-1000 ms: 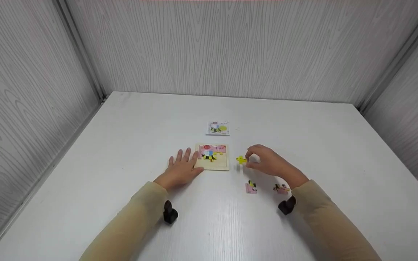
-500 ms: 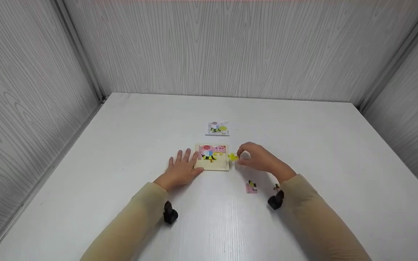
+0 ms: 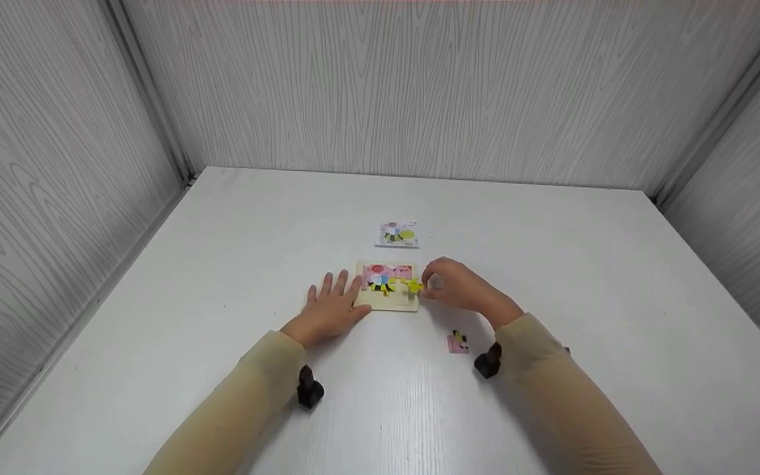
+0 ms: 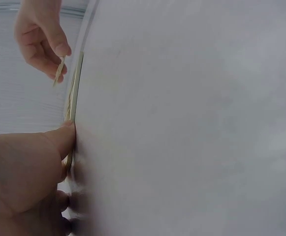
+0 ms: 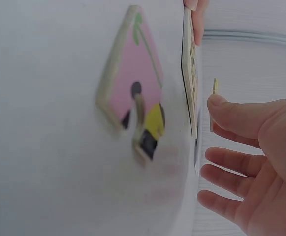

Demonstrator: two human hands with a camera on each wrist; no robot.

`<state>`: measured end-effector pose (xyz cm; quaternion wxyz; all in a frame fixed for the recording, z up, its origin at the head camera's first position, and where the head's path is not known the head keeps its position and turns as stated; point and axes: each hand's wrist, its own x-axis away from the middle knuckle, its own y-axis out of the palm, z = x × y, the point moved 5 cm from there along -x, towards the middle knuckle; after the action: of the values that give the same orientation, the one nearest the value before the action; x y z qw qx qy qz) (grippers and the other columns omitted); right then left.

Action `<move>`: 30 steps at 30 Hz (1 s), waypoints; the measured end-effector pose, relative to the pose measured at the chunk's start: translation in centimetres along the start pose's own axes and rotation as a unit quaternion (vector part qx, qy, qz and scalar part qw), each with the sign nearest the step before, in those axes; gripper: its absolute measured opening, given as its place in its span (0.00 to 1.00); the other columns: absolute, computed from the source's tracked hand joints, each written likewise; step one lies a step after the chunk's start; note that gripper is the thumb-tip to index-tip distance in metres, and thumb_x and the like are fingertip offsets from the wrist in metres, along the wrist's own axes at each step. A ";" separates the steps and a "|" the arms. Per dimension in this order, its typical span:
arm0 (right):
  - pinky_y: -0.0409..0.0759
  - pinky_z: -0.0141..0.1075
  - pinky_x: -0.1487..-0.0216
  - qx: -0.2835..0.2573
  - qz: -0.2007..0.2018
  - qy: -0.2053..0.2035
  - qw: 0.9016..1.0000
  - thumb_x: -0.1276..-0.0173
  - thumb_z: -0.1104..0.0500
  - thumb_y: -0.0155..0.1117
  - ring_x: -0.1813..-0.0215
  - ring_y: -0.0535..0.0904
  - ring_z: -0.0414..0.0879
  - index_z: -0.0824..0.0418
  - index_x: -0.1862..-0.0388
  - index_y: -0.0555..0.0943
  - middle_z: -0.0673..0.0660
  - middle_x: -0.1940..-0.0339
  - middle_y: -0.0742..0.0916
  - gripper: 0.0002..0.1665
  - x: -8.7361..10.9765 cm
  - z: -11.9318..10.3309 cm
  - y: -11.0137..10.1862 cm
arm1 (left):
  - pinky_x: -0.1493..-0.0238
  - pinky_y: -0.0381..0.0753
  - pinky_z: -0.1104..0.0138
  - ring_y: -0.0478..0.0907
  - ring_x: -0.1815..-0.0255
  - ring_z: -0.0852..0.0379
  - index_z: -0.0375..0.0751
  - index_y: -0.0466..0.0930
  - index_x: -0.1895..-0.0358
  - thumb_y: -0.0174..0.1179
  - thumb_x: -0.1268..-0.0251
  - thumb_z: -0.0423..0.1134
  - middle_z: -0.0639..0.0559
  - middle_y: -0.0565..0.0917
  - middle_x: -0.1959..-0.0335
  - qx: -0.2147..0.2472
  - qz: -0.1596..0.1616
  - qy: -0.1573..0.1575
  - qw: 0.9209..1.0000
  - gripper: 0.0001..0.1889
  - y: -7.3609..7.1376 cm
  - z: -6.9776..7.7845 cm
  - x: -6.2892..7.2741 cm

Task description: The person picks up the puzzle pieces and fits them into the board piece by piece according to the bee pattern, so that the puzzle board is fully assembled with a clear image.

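Note:
My right hand (image 3: 456,287) pinches a yellow puzzle piece (image 3: 413,286) between thumb and forefinger, holding it over the right side of a wooden puzzle board (image 3: 386,305). In the right wrist view the piece (image 5: 215,87) shows edge-on, raised above the board's surface. The board's upper part and left side carry fitted pieces with a pink ground and a bee picture. My left hand (image 3: 332,311) lies with spread, straight fingers against the board's left edge; in the left wrist view its thumb (image 4: 64,140) touches the board's rim (image 4: 77,88).
A loose pink puzzle piece with yellow and black parts (image 3: 458,342) lies on the white table (image 3: 380,409) below the right hand. Another piece is mostly hidden by the right sleeve (image 3: 538,356). A bee picture card (image 3: 397,234) lies behind the board. Grey wood-grain panels (image 3: 380,92) enclose the table.
My right hand has moved left, carrying the yellow piece from beside the board to over its right side. The right sleeve now covers most of the far-right loose piece. The left hand stays put.

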<state>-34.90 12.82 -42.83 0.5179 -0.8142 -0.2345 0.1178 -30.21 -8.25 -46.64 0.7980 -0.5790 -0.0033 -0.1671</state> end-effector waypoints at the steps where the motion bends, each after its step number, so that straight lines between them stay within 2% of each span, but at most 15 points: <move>1: 0.68 0.44 0.41 0.000 0.000 -0.001 1.000 0.37 0.57 0.64 0.45 0.71 0.50 0.60 0.56 0.79 0.56 0.47 0.78 0.12 -0.1 -0.1 0.1 | 0.34 0.31 0.44 0.27 0.27 0.42 0.47 0.39 0.25 0.37 0.29 0.60 0.44 0.36 0.25 0.001 0.000 0.000 1.000 0.37 0.0 0.0 0.0; 5: 0.67 0.44 0.40 0.002 0.003 -0.001 1.000 0.37 0.57 0.64 0.47 0.71 0.50 0.60 0.56 0.79 0.57 0.48 0.79 0.13 -0.6 -0.5 0.2 | 0.34 0.31 0.44 0.27 0.27 0.42 0.48 0.39 0.25 0.38 0.29 0.61 0.44 0.36 0.25 0.000 -0.001 0.001 1.000 0.37 0.0 -0.1 0.0; 12: 0.69 0.42 0.44 0.011 0.008 -0.023 1.000 0.39 0.57 0.66 0.50 0.72 0.49 0.62 0.58 0.79 0.56 0.52 0.80 0.13 -1.5 -1.1 0.7 | 0.34 0.31 0.43 0.28 0.27 0.41 0.46 0.39 0.25 0.38 0.29 0.59 0.42 0.37 0.25 0.003 -0.001 0.003 1.000 0.37 -0.2 0.0 0.2; 20: 0.71 0.40 0.45 0.035 -0.016 0.030 0.999 0.38 0.55 0.65 0.53 0.71 0.47 0.58 0.55 0.79 0.53 0.54 0.78 0.14 -2.1 -1.4 1.6 | 0.34 0.32 0.43 0.29 0.27 0.40 0.46 0.39 0.25 0.38 0.29 0.60 0.42 0.37 0.25 -0.008 0.005 0.007 1.000 0.37 -0.1 0.0 0.1; 25: 0.72 0.39 0.50 0.043 -0.012 0.033 0.998 0.37 0.55 0.65 0.56 0.71 0.47 0.58 0.56 0.79 0.52 0.57 0.78 0.13 -2.3 -1.8 1.6 | 0.34 0.32 0.43 0.28 0.27 0.40 0.47 0.39 0.25 0.38 0.29 0.60 0.42 0.36 0.25 -0.005 0.005 0.005 1.000 0.37 -0.1 0.0 0.1; 30: 0.73 0.38 0.50 0.049 -0.011 0.034 0.998 0.38 0.55 0.65 0.55 0.71 0.47 0.58 0.55 0.79 0.52 0.57 0.78 0.14 -2.6 -1.8 1.5 | 0.34 0.31 0.43 0.28 0.27 0.40 0.47 0.40 0.25 0.38 0.29 0.60 0.43 0.36 0.25 -0.004 0.002 0.002 1.000 0.37 -0.2 0.1 0.2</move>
<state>-35.95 9.61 -43.52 0.5666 -0.7885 -0.2193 0.0955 -30.04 -8.30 -46.44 0.7960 -0.5818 -0.0001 -0.1670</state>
